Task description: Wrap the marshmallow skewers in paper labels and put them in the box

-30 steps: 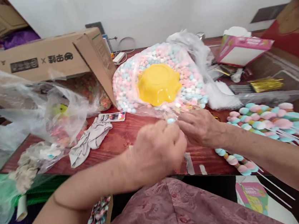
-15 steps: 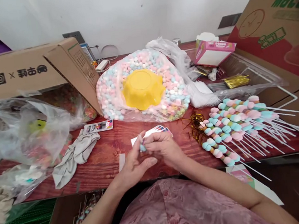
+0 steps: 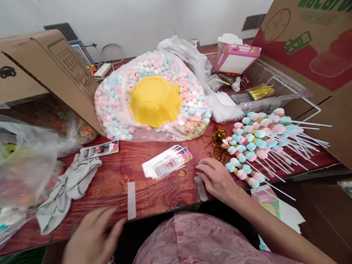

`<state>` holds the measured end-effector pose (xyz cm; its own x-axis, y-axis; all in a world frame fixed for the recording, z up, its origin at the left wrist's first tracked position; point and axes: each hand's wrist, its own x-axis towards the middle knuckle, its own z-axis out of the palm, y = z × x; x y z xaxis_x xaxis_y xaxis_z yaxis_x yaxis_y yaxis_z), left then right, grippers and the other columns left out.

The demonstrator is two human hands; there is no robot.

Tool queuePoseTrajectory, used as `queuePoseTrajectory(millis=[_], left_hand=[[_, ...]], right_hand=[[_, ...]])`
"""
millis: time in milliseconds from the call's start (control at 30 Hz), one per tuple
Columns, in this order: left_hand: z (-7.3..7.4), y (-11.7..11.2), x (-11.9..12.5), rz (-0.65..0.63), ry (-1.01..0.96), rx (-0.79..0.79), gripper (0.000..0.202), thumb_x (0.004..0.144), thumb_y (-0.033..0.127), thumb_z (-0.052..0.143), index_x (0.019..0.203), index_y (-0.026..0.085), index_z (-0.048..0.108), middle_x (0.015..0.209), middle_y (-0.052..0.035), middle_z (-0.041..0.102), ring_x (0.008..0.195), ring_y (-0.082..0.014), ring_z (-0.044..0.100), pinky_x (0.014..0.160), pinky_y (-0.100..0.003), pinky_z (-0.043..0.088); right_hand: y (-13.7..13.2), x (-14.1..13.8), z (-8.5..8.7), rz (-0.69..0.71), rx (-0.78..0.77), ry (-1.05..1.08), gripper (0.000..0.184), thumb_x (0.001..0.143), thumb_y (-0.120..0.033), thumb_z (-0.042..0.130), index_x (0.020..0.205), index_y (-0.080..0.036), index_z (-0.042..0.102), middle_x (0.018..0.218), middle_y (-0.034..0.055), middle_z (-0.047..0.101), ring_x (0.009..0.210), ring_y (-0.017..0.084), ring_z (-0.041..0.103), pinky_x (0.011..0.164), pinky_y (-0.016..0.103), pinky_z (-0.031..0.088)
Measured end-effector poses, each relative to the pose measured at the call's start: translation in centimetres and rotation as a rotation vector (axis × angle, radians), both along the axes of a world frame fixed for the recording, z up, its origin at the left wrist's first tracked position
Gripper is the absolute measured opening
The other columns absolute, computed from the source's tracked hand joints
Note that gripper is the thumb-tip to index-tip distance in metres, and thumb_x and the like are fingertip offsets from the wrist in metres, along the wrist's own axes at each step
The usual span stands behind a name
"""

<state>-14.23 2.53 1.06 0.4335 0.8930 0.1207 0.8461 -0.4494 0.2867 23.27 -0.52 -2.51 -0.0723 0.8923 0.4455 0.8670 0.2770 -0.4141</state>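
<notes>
My left hand (image 3: 91, 241), smeared by motion, is low at the left over the table's front edge. Its thumb stands apart from the fingers and nothing shows in it. My right hand (image 3: 218, 180) rests near the front edge with loosely bent, parted fingers, beside a short strip of grey tape (image 3: 200, 188). Just left of its fingertips lies a fanned stack of printed clear bags (image 3: 166, 162). To its right are marshmallow skewers (image 3: 259, 139) in pink, blue and white on white sticks, with gold tinsel ties (image 3: 220, 142) at their left end.
A large clear bag of marshmallows (image 3: 111, 97) holds an upturned yellow bowl (image 3: 155, 100). Cardboard boxes (image 3: 57, 65) flank the table. Grey gloves (image 3: 70, 184) and plastic bags lie left. A clear tray (image 3: 284, 81) with gold twist ties (image 3: 262, 92) stands at the right back.
My hands were together over the printed bags with a small bluish thing at the fingertips. They have parted: the left went down and left, the right moved right. The view has shifted right.
</notes>
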Motion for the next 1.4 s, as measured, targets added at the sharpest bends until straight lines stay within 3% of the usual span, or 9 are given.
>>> queuePoseTrajectory(millis=[133, 267, 467, 600, 767, 900, 1100, 1233, 1400], left_hand=[[0.9, 4.3, 15.8, -0.342, 0.254, 0.043, 0.025, 0.086, 0.019, 0.050, 0.105, 0.014, 0.066, 0.104, -0.0128, 0.066, 0.098, -0.0285, 0.059, 0.082, -0.040, 0.051], [-0.7, 6.3, 22.3, -0.367, 0.422, 0.096, 0.027, 0.083, 0.003, 0.044, 0.098, 0.008, 0.065, 0.101, -0.0178, 0.063, 0.095, -0.0301, 0.057, 0.073, -0.037, 0.048], [-2.0, 6.9, 21.7, -0.261, 0.389, 0.011, 0.029, 0.089, 0.004, 0.038, 0.105, 0.007, 0.062, 0.099, -0.0186, 0.061, 0.094, -0.0293, 0.058, 0.070, -0.035, 0.046], [-1.5, 7.5, 21.2, -0.275, 0.379, 0.000, 0.024, 0.090, 0.009, 0.043, 0.101, 0.010, 0.064, 0.098, -0.0170, 0.062, 0.095, -0.0292, 0.058, 0.073, -0.036, 0.046], [-2.3, 7.7, 19.8, -0.390, 0.338, 0.075, 0.027, 0.092, 0.013, 0.041, 0.092, 0.014, 0.067, 0.092, -0.0138, 0.065, 0.093, -0.0275, 0.058, 0.077, -0.038, 0.045], [-2.7, 7.1, 18.9, -0.351, 0.290, 0.066, 0.025, 0.089, 0.010, 0.043, 0.096, 0.015, 0.067, 0.096, -0.0117, 0.066, 0.094, -0.0261, 0.057, 0.072, -0.035, 0.045], [-2.7, 7.6, 18.6, -0.227, -0.033, 0.005, 0.019, 0.088, 0.013, 0.051, 0.078, 0.015, 0.067, 0.087, -0.0085, 0.067, 0.088, -0.0209, 0.057, 0.080, -0.033, 0.046], [-3.2, 8.2, 18.0, -0.205, -0.205, -0.032, 0.014, 0.087, 0.017, 0.058, 0.077, 0.016, 0.069, 0.086, -0.0073, 0.067, 0.085, -0.0198, 0.058, 0.080, -0.033, 0.047], [-4.0, 8.3, 16.7, -0.338, -0.243, -0.067, 0.023, 0.093, 0.018, 0.050, 0.097, 0.016, 0.072, 0.096, -0.0095, 0.068, 0.093, -0.0199, 0.058, 0.087, -0.035, 0.047]], right_hand=[[0.8, 3.3, 1.4, -0.243, 0.287, -0.055, 0.015, 0.089, -0.015, 0.053, 0.093, -0.017, 0.068, 0.092, 0.0081, 0.069, 0.085, 0.018, 0.062, 0.078, 0.032, 0.049], [-2.3, 8.1, 2.9, -0.493, 0.227, -0.308, 0.017, 0.090, -0.020, 0.056, 0.079, -0.018, 0.069, 0.077, 0.0049, 0.069, 0.073, 0.016, 0.061, 0.068, 0.028, 0.043], [-9.7, 10.1, 1.9, -0.531, -0.035, -0.536, 0.018, 0.089, -0.025, 0.056, 0.084, -0.018, 0.072, 0.082, 0.0062, 0.070, 0.077, 0.019, 0.060, 0.064, 0.031, 0.035], [-11.2, 8.7, 0.7, -0.527, -0.146, -0.671, 0.017, 0.085, -0.022, 0.058, 0.095, -0.018, 0.071, 0.085, 0.0070, 0.070, 0.077, 0.021, 0.057, 0.061, 0.033, 0.032], [-11.5, 9.0, -1.5, -0.552, -0.052, -0.649, 0.020, 0.083, -0.015, 0.055, 0.098, -0.016, 0.068, 0.082, 0.0060, 0.071, 0.072, 0.020, 0.061, 0.063, 0.033, 0.035], [-12.1, 9.6, -1.9, -0.489, 0.140, -0.501, 0.018, 0.084, -0.017, 0.059, 0.100, -0.018, 0.069, 0.082, 0.0040, 0.073, 0.069, 0.019, 0.065, 0.065, 0.032, 0.042], [-10.2, 7.3, 0.9, -0.487, 0.294, -0.143, 0.015, 0.083, -0.017, 0.067, 0.097, -0.022, 0.070, 0.083, 0.0029, 0.073, 0.072, 0.021, 0.068, 0.070, 0.032, 0.050], [-7.2, 6.6, 1.5, -0.419, 0.332, -0.269, 0.011, 0.083, -0.021, 0.069, 0.094, -0.021, 0.071, 0.079, 0.0036, 0.074, 0.069, 0.020, 0.068, 0.067, 0.032, 0.049], [-3.8, 7.0, 1.1, -0.265, 0.321, -0.251, 0.007, 0.083, -0.019, 0.068, 0.090, -0.020, 0.071, 0.078, 0.0032, 0.074, 0.068, 0.017, 0.069, 0.067, 0.029, 0.051]])
